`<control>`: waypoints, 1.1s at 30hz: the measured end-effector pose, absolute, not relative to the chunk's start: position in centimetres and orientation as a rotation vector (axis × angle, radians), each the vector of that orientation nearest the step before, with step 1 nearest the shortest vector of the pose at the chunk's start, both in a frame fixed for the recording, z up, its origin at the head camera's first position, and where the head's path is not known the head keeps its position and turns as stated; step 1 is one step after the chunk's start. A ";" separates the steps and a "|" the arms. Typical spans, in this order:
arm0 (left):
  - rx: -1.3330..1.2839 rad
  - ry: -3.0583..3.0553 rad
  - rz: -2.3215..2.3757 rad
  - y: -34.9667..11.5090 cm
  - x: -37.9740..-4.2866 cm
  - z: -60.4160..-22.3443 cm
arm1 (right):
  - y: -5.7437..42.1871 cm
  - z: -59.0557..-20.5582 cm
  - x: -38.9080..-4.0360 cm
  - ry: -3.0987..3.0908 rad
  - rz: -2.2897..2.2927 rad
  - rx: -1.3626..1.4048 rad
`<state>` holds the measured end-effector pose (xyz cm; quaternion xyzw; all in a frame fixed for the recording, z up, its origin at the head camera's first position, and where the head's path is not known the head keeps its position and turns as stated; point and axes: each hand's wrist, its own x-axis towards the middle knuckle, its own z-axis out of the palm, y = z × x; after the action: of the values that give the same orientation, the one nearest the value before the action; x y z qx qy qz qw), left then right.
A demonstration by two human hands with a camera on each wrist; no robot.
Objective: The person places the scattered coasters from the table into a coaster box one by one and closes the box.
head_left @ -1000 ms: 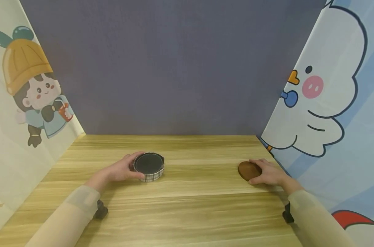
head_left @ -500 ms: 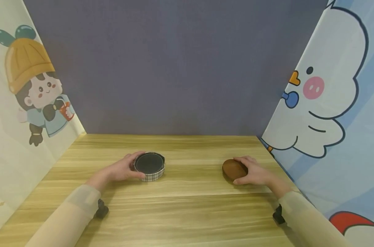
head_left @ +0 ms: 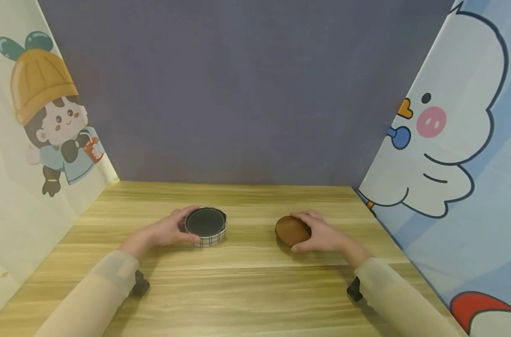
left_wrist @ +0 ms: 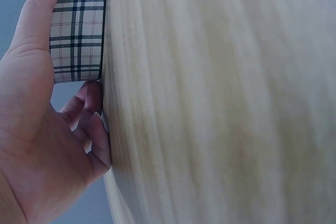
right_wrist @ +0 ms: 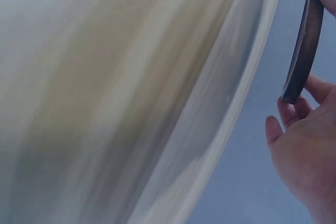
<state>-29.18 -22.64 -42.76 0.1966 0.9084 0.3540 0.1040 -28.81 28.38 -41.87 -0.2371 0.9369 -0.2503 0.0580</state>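
A low round box with a black top and a plaid side stands on the wooden table, left of the middle. My left hand holds it from the left, thumb at the near side and fingers round the far side. In the left wrist view the plaid side meets the tabletop. To the right, my right hand pinches a thin brown round coaster by its edge. The right wrist view shows the coaster edge-on between thumb and fingers, raised off the table. Some of the fingers are hidden behind each thing.
The light wooden tabletop ends at a dark grey back panel. Cartoon-printed panels flank it, the left panel and the right panel. A gap of bare wood separates the box from the coaster.
My right hand has carried the coaster leftward, from near the table's right side towards the round box. My left hand and the box have stayed in place.
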 end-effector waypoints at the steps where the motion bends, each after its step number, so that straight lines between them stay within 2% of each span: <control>1: 0.581 2.681 1.041 -22.6 -29.2 -42.7 | 27.8 -41.7 -28.9 2.836 -0.759 -0.727; 12: 0.592 2.674 1.055 -22.6 -29.6 -42.8 | 21.4 -40.6 -29.6 2.767 -0.816 -0.818; 33: 0.542 2.651 1.051 -22.4 -29.2 -42.7 | 9.1 -41.3 -32.3 2.764 -0.836 -0.977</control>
<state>-29.22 -22.43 -42.73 0.1854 0.9068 0.3593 0.1190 -32.33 9.05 -41.32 -0.3201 0.9057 -0.2740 0.0464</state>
